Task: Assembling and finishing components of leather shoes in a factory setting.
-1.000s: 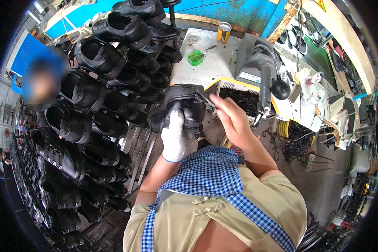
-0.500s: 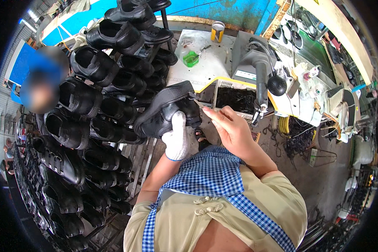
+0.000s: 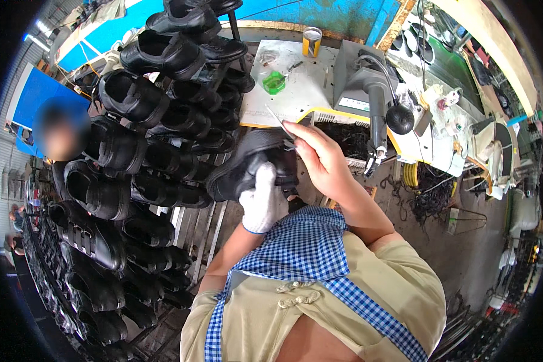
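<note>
A black shoe (image 3: 232,175), tilted and partly blurred, is held in front of me by my left hand (image 3: 263,202), which wears a white knit glove. The gloved thumb presses on the upper; the other fingers are hidden. Bare and close to the shoe's upper right end, my right hand (image 3: 323,154) pinches a thin, pale, stick-like tool (image 3: 274,114). The tool points up and to the left, over the table's front edge. Whether it touches the shoe I cannot tell.
Racks of black shoes (image 3: 136,96) fill the left side. Ahead, a white table (image 3: 311,81) carries a green dish (image 3: 274,83), a yellow can (image 3: 312,42) and a grey machine (image 3: 359,78) with a dark arm. Black scraps fill a bin (image 3: 344,136) below. Another person (image 3: 63,130) stands far left.
The shoe and my left hand have shifted slightly right. My right hand has moved up and left over the shoe's end, and the pale tool now shows beyond its fingers.
</note>
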Tool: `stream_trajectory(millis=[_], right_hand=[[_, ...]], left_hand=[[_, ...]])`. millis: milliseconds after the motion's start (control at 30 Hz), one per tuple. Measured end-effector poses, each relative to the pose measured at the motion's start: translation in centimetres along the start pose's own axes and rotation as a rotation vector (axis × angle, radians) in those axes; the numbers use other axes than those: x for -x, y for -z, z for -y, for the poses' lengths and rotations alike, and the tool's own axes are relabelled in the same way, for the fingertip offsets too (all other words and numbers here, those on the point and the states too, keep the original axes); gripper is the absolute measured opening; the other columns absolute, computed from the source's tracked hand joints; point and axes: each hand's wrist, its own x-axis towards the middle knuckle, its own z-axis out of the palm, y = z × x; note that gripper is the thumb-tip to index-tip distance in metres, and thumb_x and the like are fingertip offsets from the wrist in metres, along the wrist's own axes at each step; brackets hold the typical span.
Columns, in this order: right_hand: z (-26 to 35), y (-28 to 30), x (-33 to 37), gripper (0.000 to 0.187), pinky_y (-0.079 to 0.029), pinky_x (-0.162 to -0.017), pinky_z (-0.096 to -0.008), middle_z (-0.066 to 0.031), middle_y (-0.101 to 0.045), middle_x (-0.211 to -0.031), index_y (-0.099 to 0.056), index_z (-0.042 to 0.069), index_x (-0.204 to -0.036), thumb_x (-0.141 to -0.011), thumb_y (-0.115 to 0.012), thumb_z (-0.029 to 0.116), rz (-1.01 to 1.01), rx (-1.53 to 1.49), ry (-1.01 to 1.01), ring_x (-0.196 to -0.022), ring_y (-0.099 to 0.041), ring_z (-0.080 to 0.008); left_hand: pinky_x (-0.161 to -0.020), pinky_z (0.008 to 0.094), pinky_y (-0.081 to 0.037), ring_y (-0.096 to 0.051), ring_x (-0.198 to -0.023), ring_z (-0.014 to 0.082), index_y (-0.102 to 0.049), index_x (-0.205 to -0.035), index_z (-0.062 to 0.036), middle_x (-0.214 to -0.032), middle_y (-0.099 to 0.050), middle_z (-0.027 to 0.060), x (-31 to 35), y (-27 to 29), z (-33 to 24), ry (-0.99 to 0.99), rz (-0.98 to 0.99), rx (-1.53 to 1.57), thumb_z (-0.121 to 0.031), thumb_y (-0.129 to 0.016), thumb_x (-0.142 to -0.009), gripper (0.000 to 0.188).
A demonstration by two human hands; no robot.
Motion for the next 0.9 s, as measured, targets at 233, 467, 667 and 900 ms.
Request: stream_trajectory(millis=[233, 467, 667, 900], right_hand=[[0.5, -0.4, -0.1, 0.027, -0.04, -0.054, -0.023, -0.0031, -0.056, -0.074, -0.053, 0.001, -0.101, -0.086, -0.073, 0.011, -0.016, -0.103, -0.17, -0.063, -0.048, -0.0058], [-1.0, 2.0, -1.5, 0.007, -0.026, -0.041, -0.0187, 0.0002, -0.052, -0.064, -0.061, 0.005, -0.088, -0.092, -0.059, 0.011, 0.242, -1.007, -0.819, -0.048, -0.038, -0.0039], [-2.0, 1.8, -0.2, 0.007, -0.025, -0.038, -0.0185, -0.0011, -0.051, -0.062, -0.061, 0.005, -0.091, -0.092, -0.058, 0.011, 0.261, -1.408, -0.82, -0.045, -0.035, -0.0034], [1.4, -0.1, 2.0, 0.022, -0.039, -0.054, -0.0241, -0.003, -0.051, -0.076, -0.06, 0.003, -0.112, -0.092, -0.064, 0.01, -0.011, -0.111, -0.125, -0.059, -0.047, -0.0106]], left_hand=[[-0.088, 0.0296, -0.049, -0.059, -0.099, 0.0146, -0.059, -0.121, -0.0035, -0.112, -0.063, 0.0053, -0.3, -0.2, -0.6, -0.137, 0.001, -0.079, -0.017, -0.058, -0.096, 0.028], [-0.089, 0.0307, -0.05, -0.059, -0.102, 0.0154, -0.057, -0.124, -0.0026, -0.118, -0.062, 0.0064, -0.3, 2.4, -0.5, -0.045, 0.096, -0.087, -0.004, -0.06, -0.093, 0.031], [-0.078, 0.0276, -0.05, -0.06, -0.084, 0.0113, -0.065, -0.104, -0.0045, -0.095, -0.065, 0.0021, 0.0, 1.5, -2.9, 0.082, 0.075, -0.035, -0.014, -0.06, -0.094, 0.015], [-0.075, 0.0262, -0.049, -0.06, -0.083, 0.0119, -0.063, -0.108, -0.0037, -0.093, -0.065, 0.003, -0.9, 1.3, -2.1, 0.008, -0.06, -0.015, -0.024, -0.055, -0.098, 0.024]])
